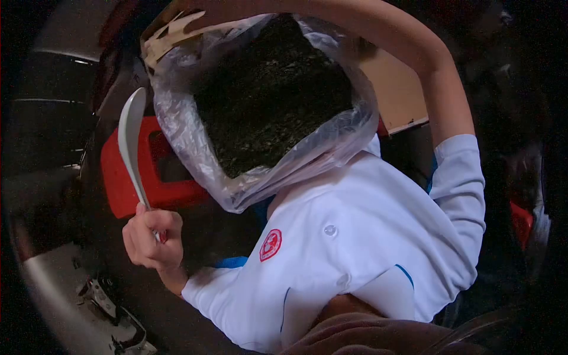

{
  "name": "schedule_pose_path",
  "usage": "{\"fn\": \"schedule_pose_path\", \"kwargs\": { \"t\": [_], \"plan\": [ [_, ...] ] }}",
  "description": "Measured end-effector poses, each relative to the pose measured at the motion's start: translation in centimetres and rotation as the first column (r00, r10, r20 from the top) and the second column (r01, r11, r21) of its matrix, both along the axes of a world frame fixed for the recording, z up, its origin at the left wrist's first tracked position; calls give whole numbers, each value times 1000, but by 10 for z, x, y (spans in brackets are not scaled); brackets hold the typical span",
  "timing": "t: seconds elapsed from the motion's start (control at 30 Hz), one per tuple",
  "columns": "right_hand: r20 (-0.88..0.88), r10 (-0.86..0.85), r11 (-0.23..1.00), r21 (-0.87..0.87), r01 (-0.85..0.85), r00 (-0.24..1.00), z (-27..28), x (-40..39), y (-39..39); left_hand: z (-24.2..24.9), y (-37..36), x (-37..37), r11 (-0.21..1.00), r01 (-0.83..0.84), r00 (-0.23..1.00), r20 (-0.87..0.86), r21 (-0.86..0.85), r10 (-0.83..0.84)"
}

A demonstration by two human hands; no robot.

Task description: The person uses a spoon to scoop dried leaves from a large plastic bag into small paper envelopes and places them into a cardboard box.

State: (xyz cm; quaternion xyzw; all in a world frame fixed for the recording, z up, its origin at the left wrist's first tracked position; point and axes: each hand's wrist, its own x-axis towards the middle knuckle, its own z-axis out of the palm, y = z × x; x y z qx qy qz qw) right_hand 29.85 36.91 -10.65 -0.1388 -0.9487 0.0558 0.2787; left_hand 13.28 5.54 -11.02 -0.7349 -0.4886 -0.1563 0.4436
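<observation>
My left hand [152, 238] is closed around the handle of a long white spoon or scoop [131, 127], whose broad end points up. To its right, a carton [173, 40] lined with clear plastic [183, 133] holds dark, crumbly, soil-like material [275, 97]. My right arm [441, 77] curves across the far side of the carton toward its torn cardboard flaps at the upper left. The right hand is dim there and cut by the top edge, so its fingers cannot be made out clearly.
Behind the spoon, left of the carton, stands a red plastic object [121, 177] like a stool. A brown cardboard surface [395, 92] lies right of the plastic. Metal parts [103, 299] show at the lower left, and a red item [520, 223] at the far right.
</observation>
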Motion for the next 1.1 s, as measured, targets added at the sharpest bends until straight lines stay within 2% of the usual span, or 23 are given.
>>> {"fn": "schedule_pose_path", "kwargs": {
  "t": [0.03,0.13,0.17,0.27,0.33,0.37,0.47,0.53,0.6,0.63,0.67,0.7,0.73,0.8,0.97,1.1],
  "plan": [
    [113,-68,998,12,67,991,0,-14,1,-4,-3,-2,1000,-22,1000,11,-6,22],
    [228,-130,990,-31,141,965,-24,-51,28,-6,3,-4,1000,-18,1000,-17,15,18],
    [167,-182,983,39,178,969,-31,-59,26,-6,3,-5,1000,-13,1000,-25,4,13],
    [311,-92,966,-204,160,946,-20,-55,30,-10,14,-12,996,85,995,-57,3,-85],
    [104,-17,999,-47,22,994,-25,-50,41,-12,26,-10,983,177,981,-68,-55,-180],
    [7,34,999,42,-35,999,-25,-44,41,-15,34,-12,986,156,974,-156,-51,-162],
    [-367,165,973,-90,-211,915,-17,-8,17,-22,63,2,985,156,980,-111,-79,-164],
    [-499,211,939,-136,-316,841,-13,15,4,-28,83,18,992,-38,998,-48,-119,32],
    [-614,213,895,-190,-403,760,-13,38,-10,-36,104,33,928,-133,969,151,-348,195],
    [-661,198,872,-219,-438,724,-14,50,-16,-41,116,37,873,-153,930,232,-463,286],
    [-704,180,847,-243,-472,687,-14,62,-22,-47,128,35,850,-51,897,351,-524,270],
    [-694,174,940,-95,-328,699,-13,72,-27,-54,140,30,820,56,846,464,-569,263],
    [-699,173,943,-87,-323,693,-15,80,-29,-55,148,30,785,168,780,567,-596,264],
    [-715,169,948,-70,-310,678,-22,91,-33,-51,153,32,775,201,731,618,-599,289],
    [-676,134,931,-165,-326,724,-31,102,-41,-60,159,25,763,286,642,707,-580,296],
    [-723,159,883,-200,-424,672,-45,94,-40,-60,159,21,623,443,333,764,-645,553]
  ]
}}
